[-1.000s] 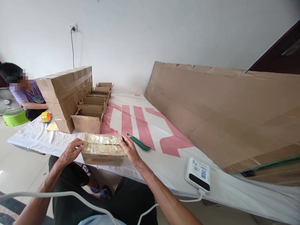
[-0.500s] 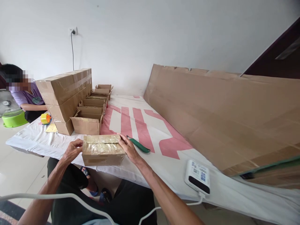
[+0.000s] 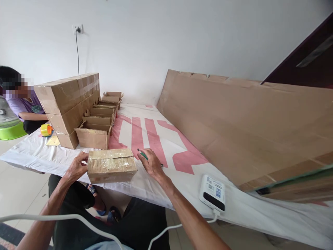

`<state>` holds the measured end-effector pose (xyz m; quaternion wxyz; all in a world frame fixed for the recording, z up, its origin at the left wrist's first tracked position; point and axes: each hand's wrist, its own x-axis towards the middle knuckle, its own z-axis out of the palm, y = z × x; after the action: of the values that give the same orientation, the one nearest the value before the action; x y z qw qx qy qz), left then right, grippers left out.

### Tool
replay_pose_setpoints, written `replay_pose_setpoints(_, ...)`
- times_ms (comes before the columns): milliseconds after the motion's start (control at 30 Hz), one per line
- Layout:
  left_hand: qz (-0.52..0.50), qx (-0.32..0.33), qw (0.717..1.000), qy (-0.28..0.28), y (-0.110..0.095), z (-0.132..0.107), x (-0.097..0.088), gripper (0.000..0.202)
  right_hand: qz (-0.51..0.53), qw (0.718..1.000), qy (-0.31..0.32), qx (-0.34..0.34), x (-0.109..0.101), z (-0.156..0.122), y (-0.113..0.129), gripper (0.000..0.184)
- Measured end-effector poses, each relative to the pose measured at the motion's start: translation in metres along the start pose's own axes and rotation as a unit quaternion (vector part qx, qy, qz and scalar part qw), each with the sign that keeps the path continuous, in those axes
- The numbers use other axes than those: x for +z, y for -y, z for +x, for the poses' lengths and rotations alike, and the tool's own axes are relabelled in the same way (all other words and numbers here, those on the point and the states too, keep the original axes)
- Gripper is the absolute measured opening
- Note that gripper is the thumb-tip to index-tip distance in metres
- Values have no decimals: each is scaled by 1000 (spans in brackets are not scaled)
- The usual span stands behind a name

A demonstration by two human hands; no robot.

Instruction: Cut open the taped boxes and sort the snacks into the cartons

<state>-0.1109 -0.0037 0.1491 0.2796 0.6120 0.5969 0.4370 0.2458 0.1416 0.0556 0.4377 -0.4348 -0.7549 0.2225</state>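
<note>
A small cardboard box [image 3: 111, 166], its top covered with shiny clear tape, sits at the near edge of the cloth-covered table. My left hand [image 3: 77, 166] grips its left end, thumb and fingers against the side. To the right of the box, my right hand [image 3: 151, 164] is closed over a green-handled knife [image 3: 144, 155] lying on the cloth. The knife's narrow tip sticks out to the left of my fingers, and most of the handle is hidden under them.
Stacked taped boxes [image 3: 66, 104] and a row of open boxes [image 3: 93, 137] stand at the left. A yellow tape roll [image 3: 46, 130] lies beside them. A large cardboard sheet [image 3: 234, 128] leans at the right. A white cabled device [image 3: 212, 191] rests nearby. Another person [image 3: 23, 104] crouches at far left.
My right hand has left the box's right end and moved right onto the green-handled knife. My left hand remains on the box. The view has shifted slightly.
</note>
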Motion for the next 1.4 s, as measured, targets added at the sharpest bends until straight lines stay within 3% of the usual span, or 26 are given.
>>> replay_pose_setpoints(133, 9, 7, 1000, -4, 6, 1, -1, 29, -202, 979, 32, 9, -20, -16, -32, 44)
replay_pose_setpoints(233, 8, 12, 1000, -7, 10, 1, -1, 29, -273, 958, 66, 48, -19, -31, -47, 32)
replay_pose_setpoints(433, 33, 15, 999, 16, 4, -5, -5, 29, -303, 944, 78, 104, -5, -39, -56, 27)
replay_pose_setpoints(567, 40, 16, 999, 30, 0, -8, -7, 28, -348, 932, 43, 93, -6, -30, -58, 25)
replay_pose_setpoints(733, 31, 16, 999, 15, 2, -8, -4, 27, -379, 916, 75, 112, -9, -17, -62, 20)
replay_pose_setpoints(900, 35, 14, 999, 6, -2, -14, 1, 29, -341, 927, 76, 136, -9, -13, -64, 16)
replay_pose_setpoints(1000, 35, 15, 999, 7, -6, -19, 3, 30, -279, 950, 28, 139, -12, -13, -61, 22)
replay_pose_setpoints(1100, 29, 13, 999, 4, -6, -21, 5, 28, -179, 971, -43, 150, -21, -7, -44, 36)
replay_pose_setpoints(1200, 25, 13, 1000, -2, -5, -22, 6, 27, -12, 990, -51, 130, -33, 3, -2, 48)
replay_pose_setpoints(1267, 26, 11, 1000, -3, -4, -23, 8, 24, 74, 993, 3, 92, -37, 9, 39, 50)
replay_pose_setpoints(1400, 35, 13, 999, -4, -6, -26, 9, 16, 111, 983, 145, -36, -33, 13, 117, 41)
